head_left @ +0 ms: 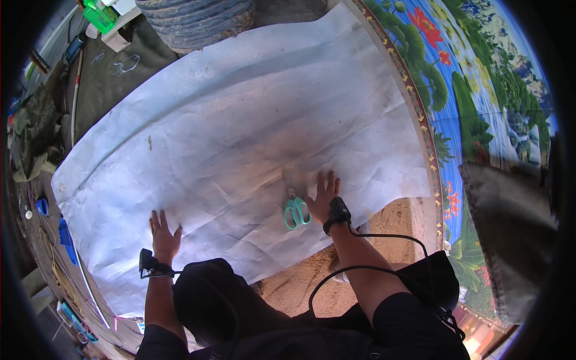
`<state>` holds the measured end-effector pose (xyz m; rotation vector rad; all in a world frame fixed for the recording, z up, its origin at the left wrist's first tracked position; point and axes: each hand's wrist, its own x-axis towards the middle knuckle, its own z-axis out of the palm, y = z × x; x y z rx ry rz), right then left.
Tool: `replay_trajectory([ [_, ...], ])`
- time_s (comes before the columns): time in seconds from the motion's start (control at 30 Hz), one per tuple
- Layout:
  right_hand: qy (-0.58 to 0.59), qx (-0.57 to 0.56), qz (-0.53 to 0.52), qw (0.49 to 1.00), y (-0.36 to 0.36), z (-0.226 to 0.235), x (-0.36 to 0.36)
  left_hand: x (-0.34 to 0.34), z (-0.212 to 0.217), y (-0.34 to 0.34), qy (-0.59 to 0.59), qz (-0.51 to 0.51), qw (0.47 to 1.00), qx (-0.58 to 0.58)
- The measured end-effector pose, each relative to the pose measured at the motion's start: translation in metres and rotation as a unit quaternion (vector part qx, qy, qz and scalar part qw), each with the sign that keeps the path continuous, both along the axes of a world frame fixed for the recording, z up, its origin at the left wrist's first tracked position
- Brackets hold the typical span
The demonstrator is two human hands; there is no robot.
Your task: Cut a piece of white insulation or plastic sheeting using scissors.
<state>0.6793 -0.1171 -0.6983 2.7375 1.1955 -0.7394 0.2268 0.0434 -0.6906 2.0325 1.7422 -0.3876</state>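
Observation:
A large, creased whitish sheet (240, 132) is spread out before me over the ground. My left hand (164, 237) rests on its near left part, fingers stretched out and holding nothing. Farther right, my right hand (324, 195) lies with its fingers spread on the sheet. Just left of that hand is a pair of scissors (295, 213) with teal handles, lying on the sheet; its blades point away from me and are hard to make out. Neither hand grips the scissors.
A dark ribbed round container (195, 21) stands past the far edge. Brown matting (306, 282) shows under the near edge. A colourful landscape covering (459, 108) runs along the right. At left lie a blue tool (67, 241), yellowish cord (57, 264) and a pole (76, 99).

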Motion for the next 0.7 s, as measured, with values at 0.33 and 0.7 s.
replay_trajectory([
  [0.33, 0.010, 0.024, -0.002, 1.000, -0.006, 0.004, 0.010, 0.010, 0.013, 0.011, 0.011, -0.002, 1.000, -0.028],
  [0.7, 0.029, 0.021, 0.008, 0.999, 0.023, 0.028, 0.036, 0.237, 0.014, 0.094, -0.150, -0.184, 0.959, 0.153],
])
